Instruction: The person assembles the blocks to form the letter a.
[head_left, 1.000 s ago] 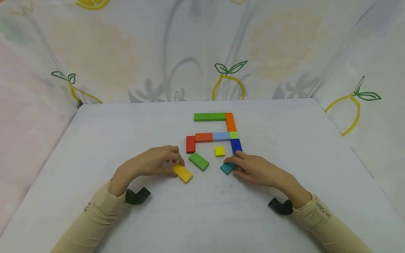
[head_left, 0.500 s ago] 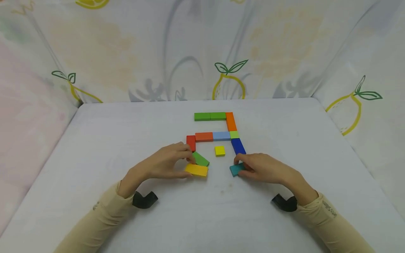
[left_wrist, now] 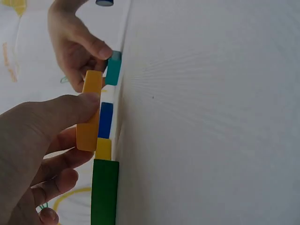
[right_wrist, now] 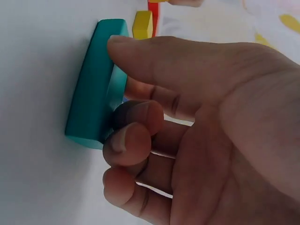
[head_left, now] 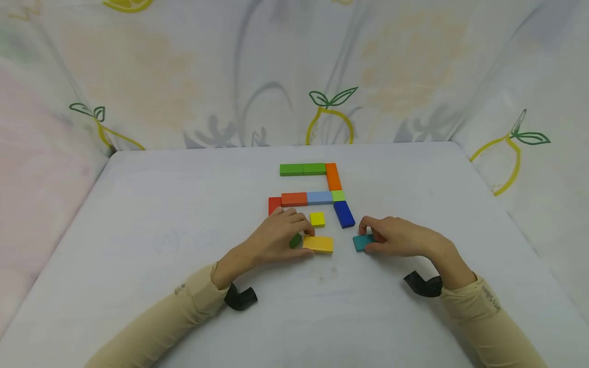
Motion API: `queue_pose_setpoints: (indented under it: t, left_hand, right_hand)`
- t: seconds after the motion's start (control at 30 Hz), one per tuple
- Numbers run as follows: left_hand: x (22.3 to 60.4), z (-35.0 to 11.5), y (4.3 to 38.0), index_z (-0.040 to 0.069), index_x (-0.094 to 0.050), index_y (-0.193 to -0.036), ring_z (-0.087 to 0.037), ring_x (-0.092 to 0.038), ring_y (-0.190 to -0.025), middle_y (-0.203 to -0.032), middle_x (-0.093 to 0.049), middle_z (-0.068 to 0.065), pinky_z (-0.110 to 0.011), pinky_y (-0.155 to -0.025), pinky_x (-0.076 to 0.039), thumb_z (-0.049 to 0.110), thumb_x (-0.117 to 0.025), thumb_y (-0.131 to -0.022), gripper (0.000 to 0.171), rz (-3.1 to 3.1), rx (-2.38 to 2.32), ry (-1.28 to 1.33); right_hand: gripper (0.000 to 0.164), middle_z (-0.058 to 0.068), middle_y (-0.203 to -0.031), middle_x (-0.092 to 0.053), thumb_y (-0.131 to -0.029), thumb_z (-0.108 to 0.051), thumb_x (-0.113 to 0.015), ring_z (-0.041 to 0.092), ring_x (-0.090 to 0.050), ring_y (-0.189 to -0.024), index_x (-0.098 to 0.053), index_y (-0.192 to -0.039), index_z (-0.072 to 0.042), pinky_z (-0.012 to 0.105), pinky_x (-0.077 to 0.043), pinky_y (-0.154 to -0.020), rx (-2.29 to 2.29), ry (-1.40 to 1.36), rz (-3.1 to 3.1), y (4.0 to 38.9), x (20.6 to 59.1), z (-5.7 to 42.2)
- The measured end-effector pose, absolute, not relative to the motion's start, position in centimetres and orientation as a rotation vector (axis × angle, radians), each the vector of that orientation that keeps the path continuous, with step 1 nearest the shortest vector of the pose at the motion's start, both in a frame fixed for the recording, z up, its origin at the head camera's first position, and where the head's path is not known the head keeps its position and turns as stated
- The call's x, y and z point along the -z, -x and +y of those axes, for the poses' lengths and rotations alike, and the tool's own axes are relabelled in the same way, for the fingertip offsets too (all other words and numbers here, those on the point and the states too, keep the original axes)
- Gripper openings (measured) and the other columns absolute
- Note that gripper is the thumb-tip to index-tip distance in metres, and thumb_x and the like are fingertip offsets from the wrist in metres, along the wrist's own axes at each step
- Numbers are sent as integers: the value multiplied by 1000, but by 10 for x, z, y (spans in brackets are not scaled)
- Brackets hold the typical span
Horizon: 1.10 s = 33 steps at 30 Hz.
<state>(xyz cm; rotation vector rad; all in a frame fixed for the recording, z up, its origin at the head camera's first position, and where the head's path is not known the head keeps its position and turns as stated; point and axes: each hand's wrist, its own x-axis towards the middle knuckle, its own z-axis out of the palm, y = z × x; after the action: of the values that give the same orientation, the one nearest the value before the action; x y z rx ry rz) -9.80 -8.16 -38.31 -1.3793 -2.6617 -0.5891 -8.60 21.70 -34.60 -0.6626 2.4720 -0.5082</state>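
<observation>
White table (head_left: 331, 317) below, left hand (head_left: 275, 237) pinches amber block (head_left: 320, 245).

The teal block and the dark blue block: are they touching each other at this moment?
Apart. The head view shows a strip of white tabletop between the teal block, in the right hand, and the dark blue block.

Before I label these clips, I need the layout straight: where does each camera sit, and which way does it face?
Head: on the head, facing forward and down over the white tabletop; left hand, right hand and beige sleeves show.
Left wrist: on that wrist, facing the flat, rectangular orange-yellow block its hand pinches; both hands show.
Right wrist: on that wrist, facing the flat, rectangular teal block; mainly the right hand shows.
Shared: head and left wrist both show both hands and both blocks.
</observation>
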Motion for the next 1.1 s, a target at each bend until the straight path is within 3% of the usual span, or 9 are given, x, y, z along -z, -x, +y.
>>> queue_pose_setpoints:
  t: [0.67,0.77,0.93,1.1]
  left_hand:
    - [390,-75,103,19,-67,-100,-13,-55,-95,-94,-67,7,-30,-80,-34,45,-74,-77,35,-2756,510,1315]
    - [391,-75,104,19,-67,-101,-13,-55,-95,-95,-67,7,-29,-80,-34,45,-75,-77,36,-2767,504,1315]
    - [390,-77,104,19,-68,-101,-12,-54,-93,-95,-67,8,-28,-77,-32,45,-76,-76,37,-2769,510,1321]
    - [388,-80,106,20,-67,-103,-12,-53,-94,-98,-66,8,-28,-77,-32,48,-75,-75,40,-2774,515,1376]
  right_hand:
    - [27,-2,-70,-49,-90,-24,-63,10,-45,-59,-54,-111,-10,23,-36,-53,470,551,2712,99,349,235]
    - [31,0,-78,-52,-90,-28,-63,11,-47,-64,-54,-113,-10,25,-39,-57,454,564,2782,101,352,234]
    - [37,3,-100,-57,-89,-36,-65,18,-54,-87,-57,-117,-13,34,-45,-74,461,664,2911,103,356,225]
    - [40,4,-116,-57,-89,-31,-66,21,-56,-97,-57,-124,-15,42,-48,-83,443,776,2938,104,363,211]
